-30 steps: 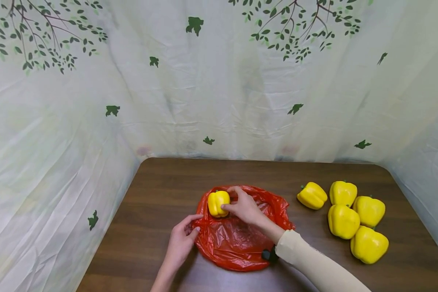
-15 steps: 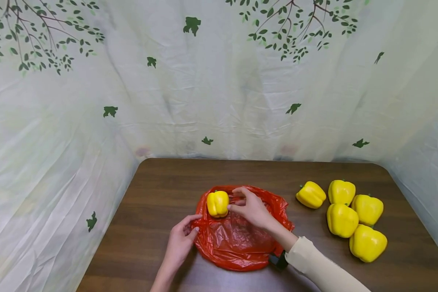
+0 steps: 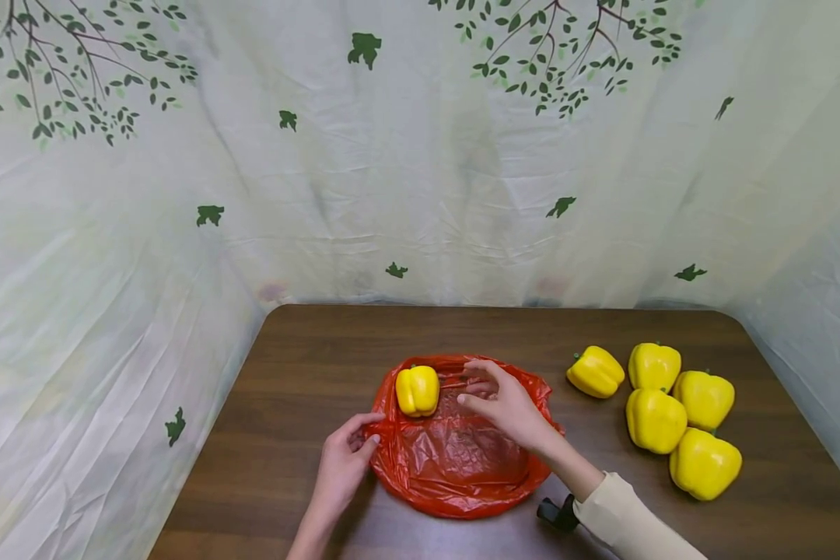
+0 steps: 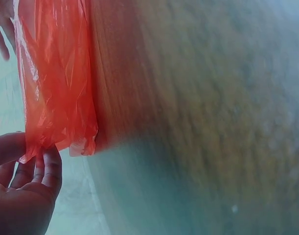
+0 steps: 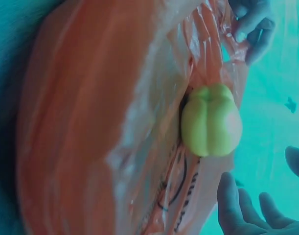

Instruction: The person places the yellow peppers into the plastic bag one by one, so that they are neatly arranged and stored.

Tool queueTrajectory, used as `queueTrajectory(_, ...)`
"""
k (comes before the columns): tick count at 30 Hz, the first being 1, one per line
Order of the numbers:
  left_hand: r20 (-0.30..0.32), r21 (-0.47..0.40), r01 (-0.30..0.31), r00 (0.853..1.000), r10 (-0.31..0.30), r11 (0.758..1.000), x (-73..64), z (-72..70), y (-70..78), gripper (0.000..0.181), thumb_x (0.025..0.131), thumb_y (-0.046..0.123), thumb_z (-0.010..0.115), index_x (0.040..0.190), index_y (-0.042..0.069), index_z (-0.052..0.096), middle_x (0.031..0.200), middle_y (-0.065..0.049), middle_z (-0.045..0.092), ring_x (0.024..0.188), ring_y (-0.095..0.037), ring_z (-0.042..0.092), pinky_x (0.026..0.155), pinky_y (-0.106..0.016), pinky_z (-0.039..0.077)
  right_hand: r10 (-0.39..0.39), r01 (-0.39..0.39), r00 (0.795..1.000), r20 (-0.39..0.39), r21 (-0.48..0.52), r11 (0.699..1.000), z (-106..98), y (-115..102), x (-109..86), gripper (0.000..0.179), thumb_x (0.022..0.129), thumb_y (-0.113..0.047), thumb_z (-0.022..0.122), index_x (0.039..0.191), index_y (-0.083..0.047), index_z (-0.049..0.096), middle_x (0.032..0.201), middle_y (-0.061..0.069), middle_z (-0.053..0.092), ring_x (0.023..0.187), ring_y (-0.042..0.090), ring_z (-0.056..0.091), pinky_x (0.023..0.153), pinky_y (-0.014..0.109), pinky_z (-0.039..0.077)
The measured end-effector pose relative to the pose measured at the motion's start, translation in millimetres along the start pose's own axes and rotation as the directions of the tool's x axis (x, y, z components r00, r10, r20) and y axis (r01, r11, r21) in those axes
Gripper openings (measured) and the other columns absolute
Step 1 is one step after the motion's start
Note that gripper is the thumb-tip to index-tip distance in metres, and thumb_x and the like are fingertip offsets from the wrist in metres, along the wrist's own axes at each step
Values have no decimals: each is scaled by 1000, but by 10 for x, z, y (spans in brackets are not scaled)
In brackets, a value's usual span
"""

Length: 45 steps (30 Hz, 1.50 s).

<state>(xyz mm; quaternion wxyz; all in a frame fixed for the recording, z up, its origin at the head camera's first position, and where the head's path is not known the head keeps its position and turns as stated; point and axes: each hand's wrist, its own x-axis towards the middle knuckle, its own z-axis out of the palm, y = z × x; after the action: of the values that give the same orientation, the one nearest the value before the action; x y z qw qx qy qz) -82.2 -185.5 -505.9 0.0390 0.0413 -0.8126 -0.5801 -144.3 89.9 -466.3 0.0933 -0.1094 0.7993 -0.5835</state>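
Note:
A red plastic bag [image 3: 462,498] lies spread on the table, its mouth facing up. One yellow bell pepper [image 3: 417,391] stands inside it, at the back left. My left hand [image 3: 343,467] pinches the bag's left edge between thumb and fingers; the left wrist view shows the thin plastic [image 4: 56,98] held there. Over the bag's right half, my right hand [image 3: 500,404] hovers with fingers loosely spread and nothing in them. In the right wrist view the pepper [image 5: 211,120] is apart from the right hand's fingertips [image 5: 227,196].
Right of the bag, several more yellow bell peppers [image 3: 656,421] sit grouped on the brown wooden table [image 3: 308,350], with one pepper [image 3: 596,372] slightly apart on their left. A pale leaf-printed cloth [image 3: 462,194] hangs behind and at both sides.
My right hand has let go of the pepper in the bag and drawn back to the right. The left hand keeps its pinch on the bag's edge.

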Motion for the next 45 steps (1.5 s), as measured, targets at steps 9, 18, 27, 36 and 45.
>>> queueTrajectory(9, 6, 18, 3, 1000, -3, 1000, -7, 9, 12, 29, 88, -11, 63, 109, 6, 72, 108, -12, 68, 76, -17, 58, 63, -24, 50, 13, -13, 1000, -25, 4, 1000, -197, 67, -185, 54, 88, -24, 75, 136, -15, 51, 131, 11, 56, 112, 34, 59, 83, 38, 55)
queueTrajectory(18, -19, 13, -66, 998, 66, 998, -17, 18, -13, 27, 85, -14, 64, 98, 7, 75, 97, -9, 71, 71, -15, 60, 61, -25, 51, -38, 39, 998, -56, 25, 999, -425, 120, -310, 54, 90, -21, 73, 137, -10, 49, 137, 16, 51, 115, 38, 57, 80, 34, 56)
queueTrajectory(27, -13, 28, -58, 998, 59, 998, -1, -3, -34, 27, 85, -12, 65, 100, 7, 76, 100, -9, 71, 74, -16, 61, 65, -24, 52, -43, 34, 988, -146, -61, 998, -636, 186, -447, 55, 91, -26, 73, 138, -11, 49, 136, 15, 54, 117, 32, 57, 90, 38, 52)
queueTrajectory(36, 4, -61, -16, 1000, 16, 998, 13, -27, -28, 28, 86, -14, 63, 105, 3, 75, 99, -14, 69, 71, -16, 58, 57, -22, 47, -49, 20, 977, -206, -140, 990, -851, 305, -525, 55, 92, -26, 71, 139, -13, 47, 134, 14, 56, 112, 33, 60, 83, 32, 55)
queueTrajectory(45, 14, -92, 46, 999, -45, 995, 29, -37, -34, 30, 85, -14, 63, 108, 2, 74, 100, -16, 67, 67, -15, 55, 51, -20, 42, -41, -21, 965, -258, -232, 972, -1012, 376, -562, 59, 92, -29, 70, 142, -10, 44, 138, 17, 51, 122, 39, 52, 89, 51, 51)
